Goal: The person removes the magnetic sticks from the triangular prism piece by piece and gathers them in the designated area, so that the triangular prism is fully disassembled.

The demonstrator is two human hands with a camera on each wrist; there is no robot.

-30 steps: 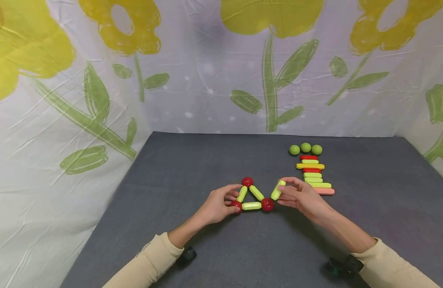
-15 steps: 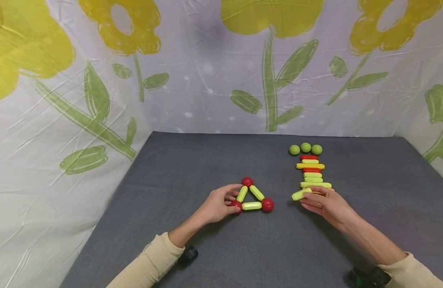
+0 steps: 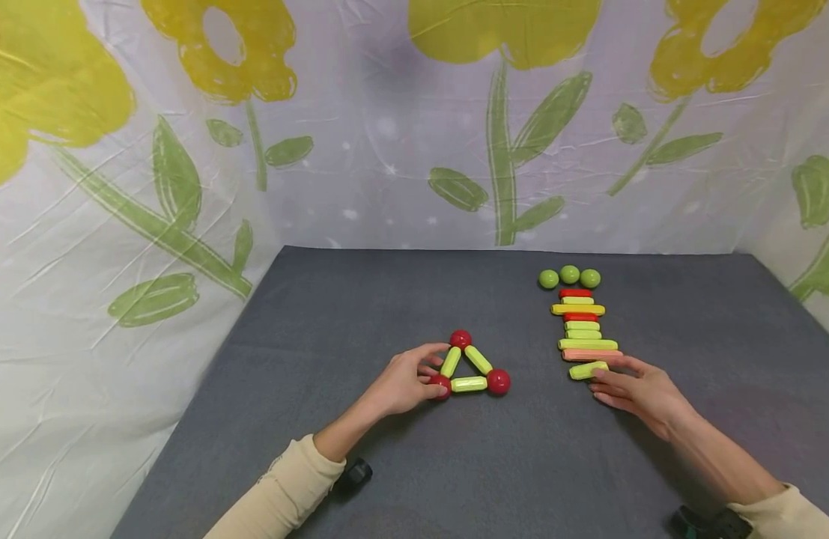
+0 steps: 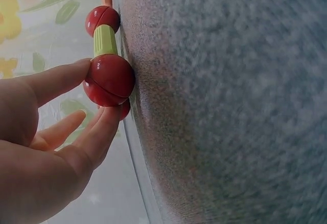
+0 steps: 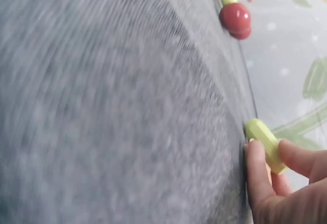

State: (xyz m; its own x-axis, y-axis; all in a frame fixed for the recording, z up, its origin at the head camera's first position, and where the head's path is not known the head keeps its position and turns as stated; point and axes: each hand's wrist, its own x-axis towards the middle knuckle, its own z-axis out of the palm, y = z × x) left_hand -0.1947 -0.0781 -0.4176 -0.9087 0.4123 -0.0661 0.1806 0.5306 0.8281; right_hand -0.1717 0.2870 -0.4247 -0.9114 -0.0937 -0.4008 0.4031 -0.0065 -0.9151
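Note:
My left hand (image 3: 402,383) pinches the near-left red ball (image 4: 109,80) of a triangle lying on the dark table. Two more red balls, one at the top (image 3: 461,340) and one at the right (image 3: 499,382), form its other corners. Short yellow-green rods (image 3: 469,384) join the balls along all three sides. Between thumb and fingers my right hand (image 3: 646,393) holds a loose short yellow-green rod (image 3: 582,370), just in front of the near end of a column of rods. In the right wrist view this rod (image 5: 263,141) is held slightly tilted, close over the cloth.
The column runs away from me, with a salmon rod (image 3: 582,355) nearest and a long yellow-green rod (image 3: 585,344), a yellow rod (image 3: 577,309) and red rods (image 3: 576,293) beyond. Three green balls (image 3: 569,275) sit behind it. A flower-patterned sheet (image 3: 380,150) stands at the back.
My right hand has carried the yellow-green rod from beside the triangle's right ball rightward to the near end of the rod column. My left hand stays on its red ball.

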